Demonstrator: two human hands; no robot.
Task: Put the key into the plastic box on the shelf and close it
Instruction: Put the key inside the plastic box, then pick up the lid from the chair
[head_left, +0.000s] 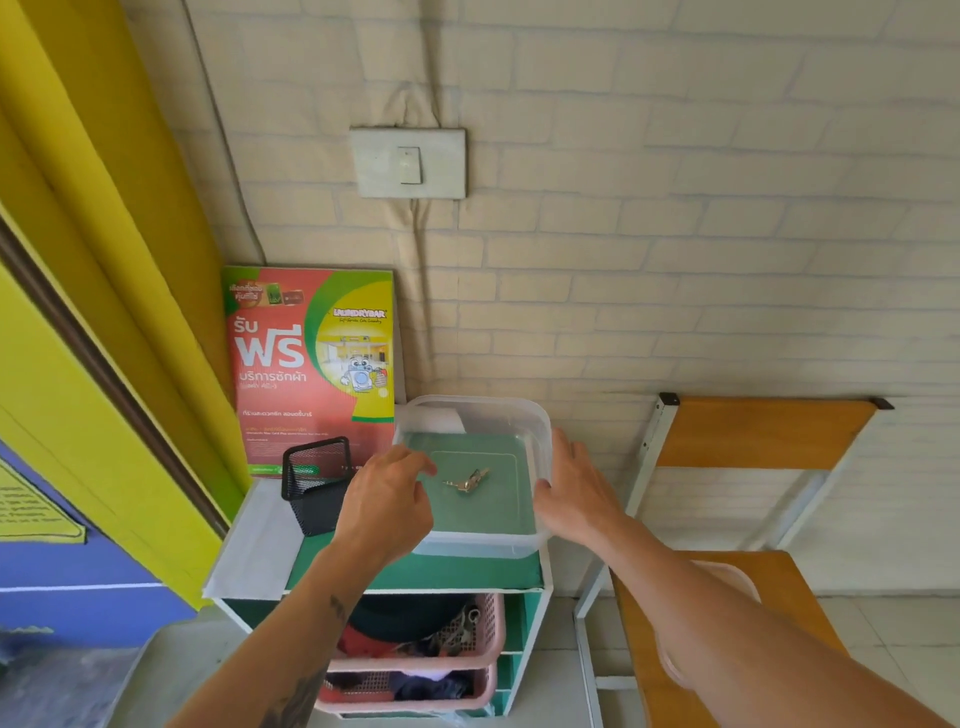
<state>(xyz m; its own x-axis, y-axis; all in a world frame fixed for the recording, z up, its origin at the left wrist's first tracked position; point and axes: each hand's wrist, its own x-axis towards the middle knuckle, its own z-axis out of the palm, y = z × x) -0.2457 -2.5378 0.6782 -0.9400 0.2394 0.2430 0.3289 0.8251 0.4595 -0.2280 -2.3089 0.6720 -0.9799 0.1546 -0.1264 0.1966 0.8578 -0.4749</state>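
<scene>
hands at the open box, key inside

we see the left hand (384, 499) at the near-left edge of the clear plastic box (540, 447), fingers loosely curled and bent over the rim, with nothing visibly held in them; whether they touch the rim we cannot tell. the right hand (574, 491) lies flat and spread against the box's right wall, thumb at the near corner, gripping nothing else. the key (467, 480), a small metal bunch, rests on the floor of the box, near its middle, between the two hands and apart from both. the box carries no lid and stands on the green top of the shelf (415, 571), toward its right and back, close to the brick-pattern wall (675, 234). a black mesh pen holder (314, 486) stands just left of the left hand, and a red and green laundry poster (306, 364) leans against the wall behind it. below the shelf top, two pink baskets (488, 639) hold dark clothes. a wooden chair (753, 431) stands to the right, and on its seat, partly behind the right forearm, lies a clear lid (740, 579).
</scene>
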